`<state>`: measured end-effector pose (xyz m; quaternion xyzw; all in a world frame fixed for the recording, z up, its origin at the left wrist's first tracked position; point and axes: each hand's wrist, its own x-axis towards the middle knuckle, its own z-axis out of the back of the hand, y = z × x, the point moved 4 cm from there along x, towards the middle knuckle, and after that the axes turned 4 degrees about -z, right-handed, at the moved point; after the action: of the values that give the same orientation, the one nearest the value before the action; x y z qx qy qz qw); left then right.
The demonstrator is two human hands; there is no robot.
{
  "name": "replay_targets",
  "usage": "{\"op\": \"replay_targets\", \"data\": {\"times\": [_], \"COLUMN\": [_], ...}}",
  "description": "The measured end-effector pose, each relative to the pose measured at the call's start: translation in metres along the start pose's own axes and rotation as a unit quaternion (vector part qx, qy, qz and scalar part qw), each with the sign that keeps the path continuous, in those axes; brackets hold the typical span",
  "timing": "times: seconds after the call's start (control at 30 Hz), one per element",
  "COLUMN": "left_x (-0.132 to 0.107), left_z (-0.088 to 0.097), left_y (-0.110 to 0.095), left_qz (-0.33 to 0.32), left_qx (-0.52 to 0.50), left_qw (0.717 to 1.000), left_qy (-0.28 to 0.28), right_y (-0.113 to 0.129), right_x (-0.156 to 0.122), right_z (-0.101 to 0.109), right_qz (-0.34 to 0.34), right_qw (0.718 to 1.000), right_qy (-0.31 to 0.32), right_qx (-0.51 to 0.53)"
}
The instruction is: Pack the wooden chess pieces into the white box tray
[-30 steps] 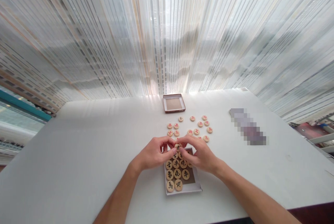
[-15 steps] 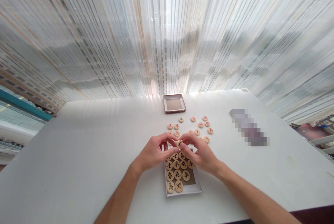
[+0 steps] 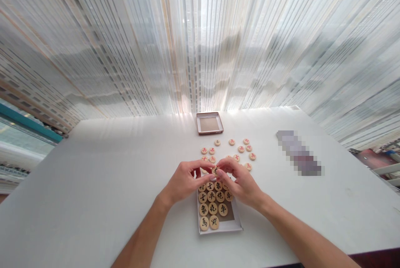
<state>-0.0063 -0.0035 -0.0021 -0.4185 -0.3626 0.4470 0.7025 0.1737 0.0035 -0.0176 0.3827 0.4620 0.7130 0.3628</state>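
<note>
Between the fingertips of both hands is a round wooden Chinese chess piece (image 3: 215, 171) with a black character. My left hand (image 3: 184, 180) pinches it from the left, and my right hand (image 3: 236, 178) grips it from the right. Right below them lies a shallow white box (image 3: 238, 218) with a brown bottom. Rows of black-lettered pieces (image 3: 213, 208) fill much of it, face up; its lower right part shows bare bottom. My hands cover the box's far edge and some pieces there.
Beyond my hands, several red-lettered pieces (image 3: 241, 149) and one black-lettered piece (image 3: 217, 143) lie scattered on the white table (image 3: 109, 176). Farther back stands an open box lid (image 3: 210, 123). A pixelated object (image 3: 298, 153) lies on the right. Striped curtains (image 3: 193, 43) hang behind the table.
The held piece has turned slightly between my fingers, so its character shows at a different angle. Both hands stay almost in place above the box, and the pieces in it are unchanged.
</note>
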Motion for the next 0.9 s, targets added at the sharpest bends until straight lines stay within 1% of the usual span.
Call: {"op": "replay_targets", "data": {"times": [0.27, 0.6, 0.73, 0.9], "left_x": [-0.0006, -0.0003, -0.0001, 0.0001], "left_z": [0.0010, -0.0003, -0.0023, -0.0040], "left_y": [0.0028, 0.0021, -0.0015, -0.0046], "left_qz": [0.000, -0.017, -0.035, -0.039], "left_qx": [-0.002, -0.003, -0.003, -0.003], "left_qw": [1.000, 1.000, 0.999, 0.999], "left_qy": [-0.023, -0.025, -0.024, -0.012], "right_y": [-0.0043, -0.0093, -0.0051, -0.0002], "right_x": [-0.0031, -0.0018, -0.0011, -0.0008], "right_z": [-0.0020, -0.0024, -0.0013, -0.0005], "right_qz": [-0.020, -0.032, -0.044, -0.048], "right_qw": [0.999, 0.997, 0.998, 0.999], "right_qy": [0.006, -0.006, -0.002, 0.009], "right_qx": [0.027, 0.065, 0.039, -0.001]}}
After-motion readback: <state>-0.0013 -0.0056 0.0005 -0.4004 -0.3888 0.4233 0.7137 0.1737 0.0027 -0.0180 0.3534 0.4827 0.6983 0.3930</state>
